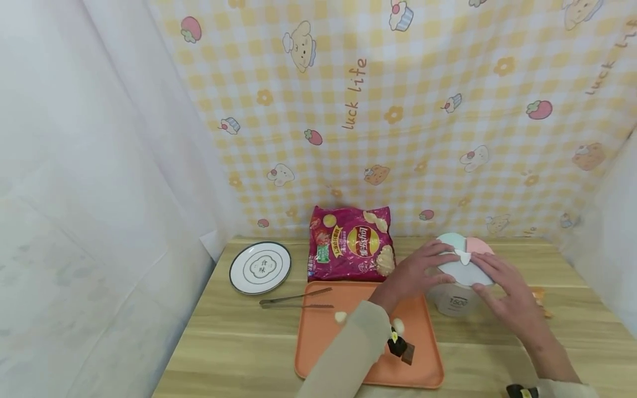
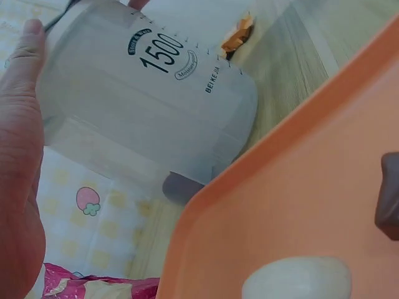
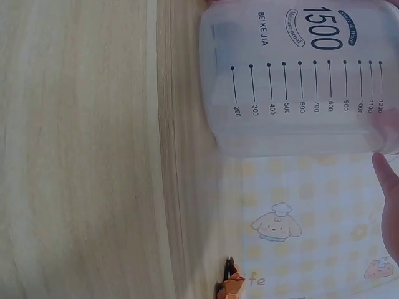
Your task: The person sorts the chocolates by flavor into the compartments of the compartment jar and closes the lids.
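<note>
A translucent storage canister marked 1500 stands on the table right of the tray. Its round lid has pale green, pink and whitish sections with a white piece in the middle. My left hand holds the lid's left side, fingers over the top and thumb at the near edge. From the right, my right hand holds the lid likewise. Close up in the left wrist view, the canister's wall shows a dark patch near its base. Measuring marks run along the canister in the right wrist view.
An orange tray holds pale rounded pieces and a brown chocolate piece. Metal tongs lie across its left edge. Behind are a white plate and a chip bag. An orange wrapper lies right.
</note>
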